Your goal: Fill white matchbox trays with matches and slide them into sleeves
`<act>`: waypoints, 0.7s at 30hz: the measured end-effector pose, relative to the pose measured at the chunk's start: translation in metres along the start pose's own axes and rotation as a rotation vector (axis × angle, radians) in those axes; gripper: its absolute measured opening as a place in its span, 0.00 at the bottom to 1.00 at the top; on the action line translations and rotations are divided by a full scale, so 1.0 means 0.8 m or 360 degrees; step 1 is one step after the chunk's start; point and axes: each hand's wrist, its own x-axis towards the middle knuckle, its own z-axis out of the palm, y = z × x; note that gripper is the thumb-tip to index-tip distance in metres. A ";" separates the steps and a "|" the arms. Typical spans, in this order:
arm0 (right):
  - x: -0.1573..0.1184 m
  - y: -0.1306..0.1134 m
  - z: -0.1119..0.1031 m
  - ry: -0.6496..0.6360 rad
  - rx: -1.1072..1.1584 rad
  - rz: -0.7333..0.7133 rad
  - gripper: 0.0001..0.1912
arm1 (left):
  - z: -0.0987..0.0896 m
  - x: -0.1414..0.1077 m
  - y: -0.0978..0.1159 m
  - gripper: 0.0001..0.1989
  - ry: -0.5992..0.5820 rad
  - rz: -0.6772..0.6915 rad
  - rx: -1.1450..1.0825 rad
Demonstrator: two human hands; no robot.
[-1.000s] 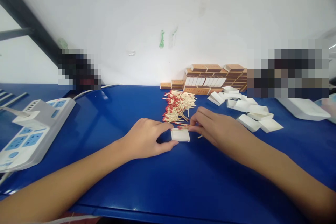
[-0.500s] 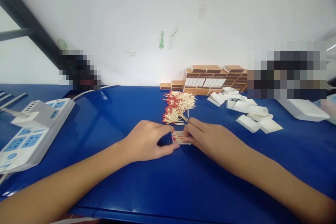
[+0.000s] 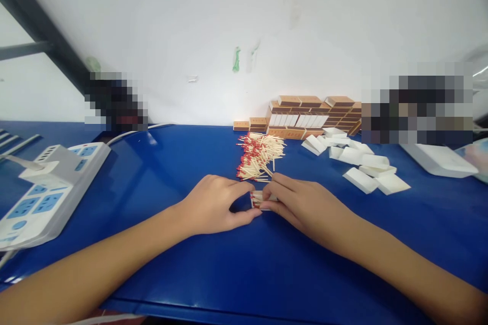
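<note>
Two hands at a small white tray of matches
The left hand (image 3: 211,204) grips the small white tray (image 3: 251,201) on the blue table (image 3: 183,274), its thumb and forefinger set only as wide as the tray; the right hand (image 3: 303,200) has its fingers bent down over the matches (image 3: 256,199) inside, and whether they pinch any I cannot tell. A sideways push from the right could tip the tray or leave sticks crossed above its low wall. Just beyond, the match heap (image 3: 261,155) sits close enough for a knuckle to scatter it; behind it stand stacked matchboxes (image 3: 287,133), with loose white trays (image 3: 360,180) to the right and a power strip (image 3: 57,198) well apart on the left
</note>
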 end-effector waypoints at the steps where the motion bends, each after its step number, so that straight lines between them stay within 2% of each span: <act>1: 0.000 0.000 -0.001 0.0008 0.0023 0.0001 0.15 | 0.000 0.000 0.000 0.15 -0.0003 0.0000 -0.0003; 7: 0.000 -0.001 -0.006 0.0115 0.0259 -0.0037 0.09 | -0.001 -0.001 0.003 0.15 0.0007 0.0076 -0.0086; 12: -0.002 0.005 -0.006 0.0105 0.0307 -0.0050 0.10 | -0.002 -0.001 0.003 0.14 0.0083 0.0109 -0.0100; 21: -0.003 0.004 -0.007 -0.0071 0.0528 0.0046 0.10 | -0.001 -0.001 0.004 0.14 0.0115 0.0115 -0.0077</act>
